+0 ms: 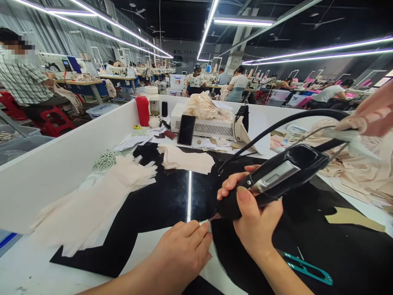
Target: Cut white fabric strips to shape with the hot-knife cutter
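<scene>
My right hand [258, 221] is wrapped round a black corded hand tool [276, 176] with a silver panel on its side. The tool slants down to the left, and its narrow tip [215, 217] meets a small white piece [206, 224] at my left fingertips. My left hand [181, 254] is closed on that piece, fingers bent over it; how far the piece runs under them is hidden. Beneath lies a white sheet [144, 246] on a black mat [123, 241]. Another person's hand [374, 110], blurred, is by the tool's cord at upper right.
Cream fabric pieces [89, 209] lie left, with another stack [187, 159] ahead. Teal thread snips [310, 268] and a tan card shape [353, 219] are at right. A phone [186, 130] leans on a white box [208, 127]. Low white walls [70, 164] edge the table; people sew beyond.
</scene>
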### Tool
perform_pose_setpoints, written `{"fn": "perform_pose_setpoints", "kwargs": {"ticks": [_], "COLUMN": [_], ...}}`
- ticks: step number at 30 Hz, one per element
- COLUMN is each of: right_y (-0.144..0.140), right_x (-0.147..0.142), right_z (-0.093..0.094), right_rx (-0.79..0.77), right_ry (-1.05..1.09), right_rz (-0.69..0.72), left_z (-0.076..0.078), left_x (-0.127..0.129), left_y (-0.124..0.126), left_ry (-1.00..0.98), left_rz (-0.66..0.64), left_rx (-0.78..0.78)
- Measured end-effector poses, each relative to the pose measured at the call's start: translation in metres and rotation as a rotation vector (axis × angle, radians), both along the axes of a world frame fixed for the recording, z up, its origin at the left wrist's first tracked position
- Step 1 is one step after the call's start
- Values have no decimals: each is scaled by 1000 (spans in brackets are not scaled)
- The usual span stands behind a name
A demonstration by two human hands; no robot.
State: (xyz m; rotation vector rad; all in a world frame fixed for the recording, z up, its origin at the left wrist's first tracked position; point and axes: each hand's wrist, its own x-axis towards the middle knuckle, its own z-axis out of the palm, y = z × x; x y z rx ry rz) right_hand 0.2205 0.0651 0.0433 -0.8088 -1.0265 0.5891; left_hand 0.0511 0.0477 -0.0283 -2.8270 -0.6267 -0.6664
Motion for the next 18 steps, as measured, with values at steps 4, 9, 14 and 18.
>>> {"fn": "perform_pose_setpoints", "kwargs": {"ticks": [4,9,14,18], "right_y": [0,0,1,-1], "right_x": [0,-1,-2,0], "right_z": [0,1,1,2], "right_rx": [3,11,-5,10], "right_ry": [-18,-4,3,27], "right_rz": [-13,-10,-27,-21], "left_z": [-1,0,2,2], "left_x": [0,0,1,1], "left_y": [0,0,0,-1], "left_ry": [-13,-54,-64,-73], "left_rz": [0,8,1,3], "left_rx": [-5,-8,-9,2]}}
